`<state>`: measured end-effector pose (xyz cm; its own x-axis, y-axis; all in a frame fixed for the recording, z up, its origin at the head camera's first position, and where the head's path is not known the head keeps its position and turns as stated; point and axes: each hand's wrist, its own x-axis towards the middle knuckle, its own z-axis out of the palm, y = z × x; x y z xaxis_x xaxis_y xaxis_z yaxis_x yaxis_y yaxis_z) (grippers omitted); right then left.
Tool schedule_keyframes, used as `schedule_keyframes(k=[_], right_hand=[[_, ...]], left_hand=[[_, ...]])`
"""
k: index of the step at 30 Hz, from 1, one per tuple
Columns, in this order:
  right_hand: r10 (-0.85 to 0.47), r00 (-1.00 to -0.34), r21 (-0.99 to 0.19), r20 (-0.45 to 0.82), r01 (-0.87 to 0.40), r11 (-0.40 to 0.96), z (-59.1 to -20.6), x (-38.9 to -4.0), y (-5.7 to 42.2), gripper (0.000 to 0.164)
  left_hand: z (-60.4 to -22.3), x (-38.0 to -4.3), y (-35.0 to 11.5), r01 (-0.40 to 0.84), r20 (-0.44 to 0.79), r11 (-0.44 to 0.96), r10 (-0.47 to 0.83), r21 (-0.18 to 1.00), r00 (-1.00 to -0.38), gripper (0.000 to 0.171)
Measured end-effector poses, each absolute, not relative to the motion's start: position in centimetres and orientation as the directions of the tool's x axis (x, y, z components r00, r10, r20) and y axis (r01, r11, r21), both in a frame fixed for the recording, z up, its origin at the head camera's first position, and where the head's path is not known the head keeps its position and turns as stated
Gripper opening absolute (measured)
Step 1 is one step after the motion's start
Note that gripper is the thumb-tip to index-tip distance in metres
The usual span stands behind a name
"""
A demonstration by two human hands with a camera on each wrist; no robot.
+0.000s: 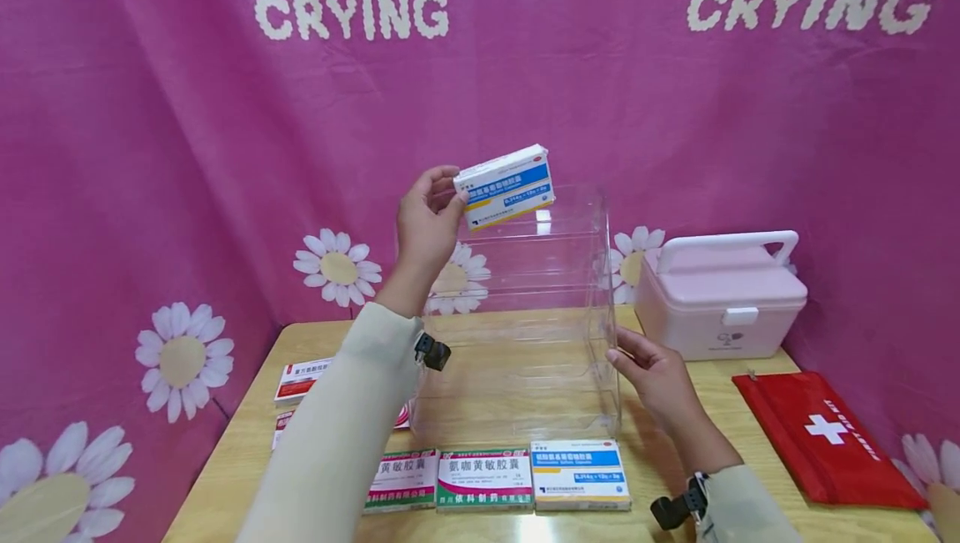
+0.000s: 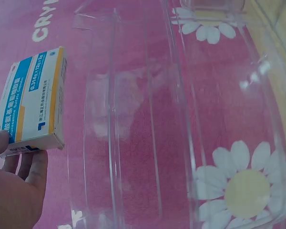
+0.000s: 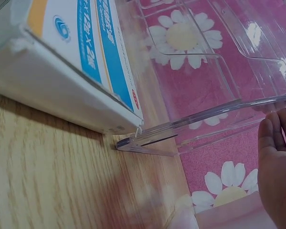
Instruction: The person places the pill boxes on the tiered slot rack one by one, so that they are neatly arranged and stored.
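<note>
My left hand (image 1: pixel 429 222) pinches a white, blue and yellow medicine box (image 1: pixel 506 186) between thumb and fingers. It holds the box tilted at the top of a clear plastic tiered rack (image 1: pixel 517 376). In the left wrist view the medicine box (image 2: pixel 33 98) is beside the rack's clear bars. My right hand (image 1: pixel 660 380) grips the rack's right side edge, thumb in front; the right wrist view shows its fingers (image 3: pixel 279 131) against that edge. A matching blue-and-white box (image 1: pixel 581 475) lies before the rack, beside green-and-magenta boxes (image 1: pixel 484 479).
More medicine boxes (image 1: pixel 300 380) lie at the left, partly hidden by my left sleeve. A pink lidded case (image 1: pixel 723 309) with a white handle stands at the back right. A red first aid pouch (image 1: pixel 828 439) lies at the right of the wooden table (image 1: pixel 225 476).
</note>
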<state>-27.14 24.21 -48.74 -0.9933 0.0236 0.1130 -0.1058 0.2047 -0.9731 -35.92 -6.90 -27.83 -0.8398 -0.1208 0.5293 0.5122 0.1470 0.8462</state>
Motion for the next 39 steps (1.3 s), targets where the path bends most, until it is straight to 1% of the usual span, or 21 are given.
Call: schedule_keyframes(k=[5, 9, 21, 27, 33, 39], right_hand=[[0.036, -0.994, -0.974, 0.104, -0.094, 0.206, -48.6, -27.2, 23.9, 0.056], [0.046, -0.995, -0.978, 0.094, -0.083, 0.192, -48.6, -27.0, 23.8, 0.053], [0.055, -0.994, -0.976, 0.094, -0.081, 0.2, -48.4, -26.8, 23.8, 0.053], [0.043, -0.99, -0.964, 0.132, -0.119, 0.238, -48.6, -26.9, 23.9, 0.053], [0.03, -0.99, -0.966, 0.137, -0.127, 0.226, -48.9, -26.9, 23.8, 0.053], [0.043, -0.99, -0.965, 0.137, -0.123, 0.232, -48.9, -26.7, 24.0, 0.053]], left_hand=[[-27.2, -36.9, -5.9, 0.532, 0.568, 0.27, -0.074, 0.803, -0.82, 0.031], [-27.6, -37.7, -4.9, 0.537, 0.573, 0.318, -0.027, 0.782, -0.819, 0.031], [-27.9, -38.8, -3.0, 0.532, 0.551, 0.335, 0.043, 0.778, -0.833, 0.033], [-28.3, -39.3, -2.6, 0.504, 0.515, 0.315, 0.054, 0.804, -0.855, 0.033], [-28.9, -39.6, -2.3, 0.468, 0.478, 0.293, 0.043, 0.834, -0.877, 0.032], [-28.7, -39.6, -1.9, 0.427, 0.431, 0.341, 0.067, 0.838, -0.9, 0.031]])
